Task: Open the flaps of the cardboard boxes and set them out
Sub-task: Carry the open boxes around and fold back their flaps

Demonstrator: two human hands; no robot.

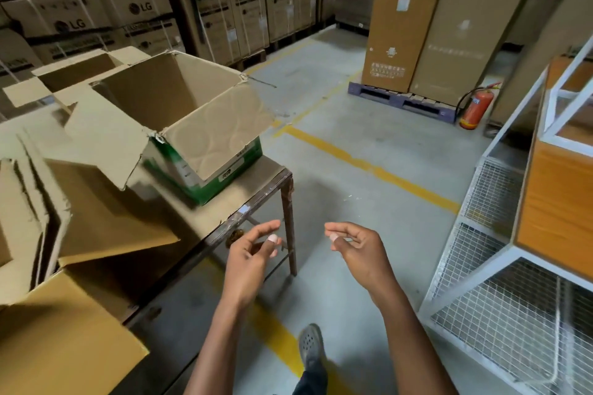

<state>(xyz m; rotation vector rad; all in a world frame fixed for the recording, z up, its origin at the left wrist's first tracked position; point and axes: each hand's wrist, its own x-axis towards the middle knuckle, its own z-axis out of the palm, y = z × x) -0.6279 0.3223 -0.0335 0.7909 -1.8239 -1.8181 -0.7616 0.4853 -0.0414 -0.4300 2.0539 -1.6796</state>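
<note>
Left hand and right hand hover side by side over the floor, just off the surface corner. Both empty, fingers loosely curled, touching nothing. On the surface: nearest, a plain box with flaps out; beyond it, blurred cardboard. Further along, a green-sided box stands upright, flaps spread. Behind that, another opened box. Far right, a red extinguisher beside a blue pallet.
</note>
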